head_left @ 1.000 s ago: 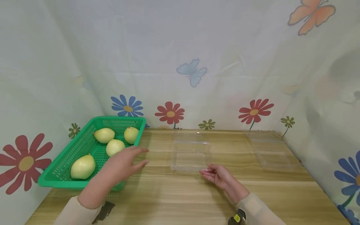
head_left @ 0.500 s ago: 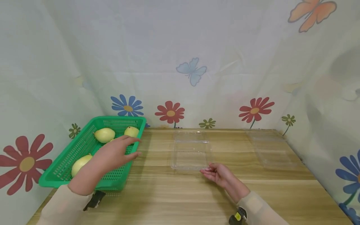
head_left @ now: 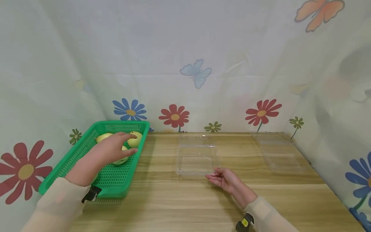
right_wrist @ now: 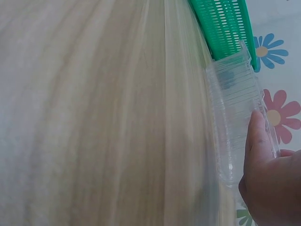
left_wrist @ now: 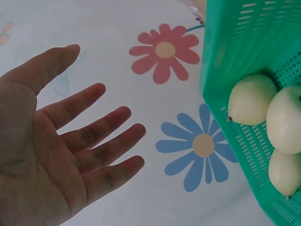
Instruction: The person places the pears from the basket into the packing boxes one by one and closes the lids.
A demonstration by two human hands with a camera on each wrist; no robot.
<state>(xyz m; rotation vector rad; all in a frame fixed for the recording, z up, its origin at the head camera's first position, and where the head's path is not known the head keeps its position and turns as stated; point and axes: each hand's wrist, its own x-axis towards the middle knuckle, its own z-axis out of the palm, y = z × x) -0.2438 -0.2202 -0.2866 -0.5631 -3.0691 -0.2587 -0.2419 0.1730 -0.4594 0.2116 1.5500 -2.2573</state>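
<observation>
A: State, quick?

B: Left hand (head_left: 108,149): spread wide, fingers apart, nothing in it, above the green basket (head_left: 114,192). Right hand (head_left: 226,180): narrow, thumb and fingers pinching the near right corner of a clear box (head_left: 197,161).

A: Fruit where?

B: Pale yellow-green fruits (head_left: 134,142), inside the basket, left side of the surface (head_left: 174,206). The clear box sits mid-surface, between the basket and a second clear box (head_left: 284,158).

A: Doing this reach well — tips?

B: My take: come down from above, clear the rim, curl the fingers round one fruit's widest part. The back-right one lies near the basket wall, so leave finger room there. Skins look smooth; I'd want the whole palm, not just fingertips. Don't nudge the neighbours, they'd probably roll.

A: And the right?

B: Light pinch, I'd say. Looks like thin plastic; squeezing could bend the corner, letting go might let it slide.

A: Counts?

B: Basket, one. Clear boxes, two. Fruits, three for sure — left wrist view has three — plus a pale sliver beside the left wrist in the head view, likely a fourth. The arm hides the rest, can't swear to it. Dark wrist devices (head_left: 92,194), two, one per arm.
</observation>
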